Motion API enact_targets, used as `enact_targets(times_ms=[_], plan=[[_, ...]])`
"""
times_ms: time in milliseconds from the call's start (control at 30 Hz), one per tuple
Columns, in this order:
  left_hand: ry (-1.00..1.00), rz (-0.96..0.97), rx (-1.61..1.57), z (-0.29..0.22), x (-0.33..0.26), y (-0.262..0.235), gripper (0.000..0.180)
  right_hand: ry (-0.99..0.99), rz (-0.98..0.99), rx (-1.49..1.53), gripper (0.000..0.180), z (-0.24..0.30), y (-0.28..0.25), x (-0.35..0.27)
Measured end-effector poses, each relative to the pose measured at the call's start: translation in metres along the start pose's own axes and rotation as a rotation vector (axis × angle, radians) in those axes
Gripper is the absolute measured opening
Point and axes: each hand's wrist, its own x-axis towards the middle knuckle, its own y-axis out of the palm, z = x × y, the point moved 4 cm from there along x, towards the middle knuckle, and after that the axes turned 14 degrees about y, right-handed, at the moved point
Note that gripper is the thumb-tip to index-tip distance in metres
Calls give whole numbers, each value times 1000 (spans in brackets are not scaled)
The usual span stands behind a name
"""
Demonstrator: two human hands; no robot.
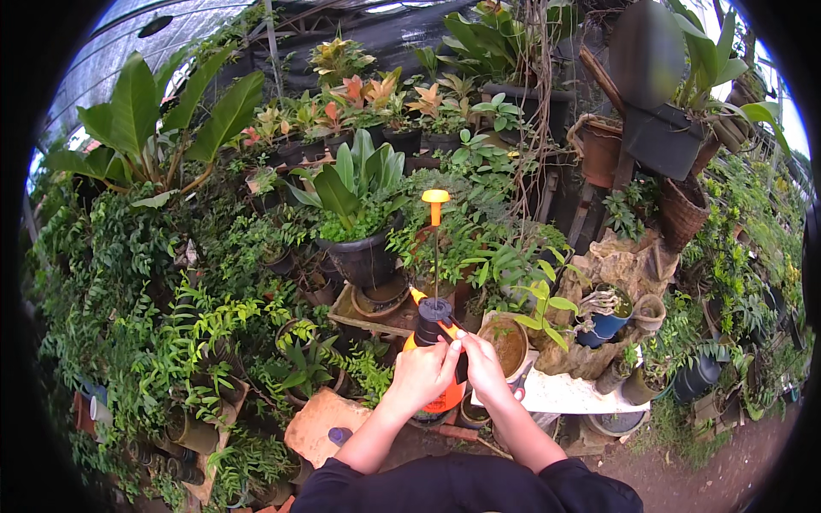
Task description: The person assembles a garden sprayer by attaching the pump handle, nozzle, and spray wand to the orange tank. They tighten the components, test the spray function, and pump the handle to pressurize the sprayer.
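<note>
Between my hands, in front of my body, is an upright orange pump sprayer (447, 397) with a black neck and an orange nozzle pointing away to the left. Its plunger, topped by an orange knob (436, 197), stands pulled far up on a thin rod. My left hand (425, 373) is closed on the sprayer just below the neck. Closed against its black and orange handle from the other side is my right hand (481, 362). Thumbs and fingers of both meet near the trigger, so the exact grip is partly hidden.
Beyond the sprayer a large black pot (359, 259) holds a broad-leaved plant. A round pot (505, 344) sits close to my right hand, beside a white board (569, 394). At the left lies a stone slab (318, 419). Hanging roots (532, 128) drop at the back right.
</note>
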Motion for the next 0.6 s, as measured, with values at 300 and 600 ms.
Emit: enact_targets(times_ms=[300,600], plan=[[225,-514,-83,5,57,-120,44,231,48,-61,25,-6,0,-11],[283,215,228,-33,178,-88,36,-76,-165,-160,23,6,8,-28]])
